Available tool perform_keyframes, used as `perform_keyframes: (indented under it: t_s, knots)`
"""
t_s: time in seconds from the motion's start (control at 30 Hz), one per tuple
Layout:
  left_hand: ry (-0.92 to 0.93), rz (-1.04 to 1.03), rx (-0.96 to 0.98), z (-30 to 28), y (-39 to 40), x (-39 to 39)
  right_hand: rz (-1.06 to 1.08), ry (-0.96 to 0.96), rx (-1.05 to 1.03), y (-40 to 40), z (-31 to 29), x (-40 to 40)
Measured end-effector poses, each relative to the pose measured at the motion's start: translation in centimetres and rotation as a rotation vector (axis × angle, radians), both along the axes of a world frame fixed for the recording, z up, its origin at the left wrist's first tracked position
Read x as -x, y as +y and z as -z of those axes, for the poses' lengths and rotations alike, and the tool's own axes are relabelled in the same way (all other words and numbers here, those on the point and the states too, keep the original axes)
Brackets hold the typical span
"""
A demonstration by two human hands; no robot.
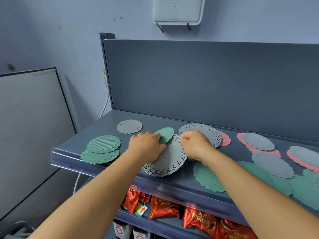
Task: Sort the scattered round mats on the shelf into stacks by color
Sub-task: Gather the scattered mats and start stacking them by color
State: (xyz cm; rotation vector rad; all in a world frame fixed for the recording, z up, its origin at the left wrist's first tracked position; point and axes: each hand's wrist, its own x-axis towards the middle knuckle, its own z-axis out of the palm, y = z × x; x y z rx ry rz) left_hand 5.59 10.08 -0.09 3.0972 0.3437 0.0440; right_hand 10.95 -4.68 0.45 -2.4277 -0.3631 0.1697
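Blue-grey shelf (110, 123), ribbed green mats (103, 144), lacy grey mat (170, 160), plain grey mat (129, 126), pink mats (225, 138) under grey, shiny red packets (164, 207) with gold lettering

green mats (103, 144) six; grey mats (129, 126) seven; pink mats (225, 138) three; hands (146, 144) two

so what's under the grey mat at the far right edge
A pink mat lies under the grey mat, its rim showing along the left and front. Whether more lies beneath is covered.
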Motion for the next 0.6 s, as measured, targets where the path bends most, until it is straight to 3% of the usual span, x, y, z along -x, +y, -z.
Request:
perform_keyframes:
  t_s: [0.17, 0.33, 0.43, 0.6]
  knots:
    - [-0.102, 0.047, -0.066, 0.2, -0.4, -1.9, 0.122, -0.023, -0.05, -3.3, -0.7, -2.1]
    - [-0.105, 0.08, -0.115, 0.5, -0.8, -2.6, 0.479, 0.011, -0.367, -7.1, -0.4, -4.8]
    - [-0.101, 0.1, -0.11, 0.5, -1.3, -2.7, 0.589, 0.055, -0.548, -7.7, -0.1, -6.0]
    - [-0.164, 0.178, -0.114, 0.4, -2.1, -2.5, 0.601, 0.091, -0.478, -6.7, 0.7, -7.1]
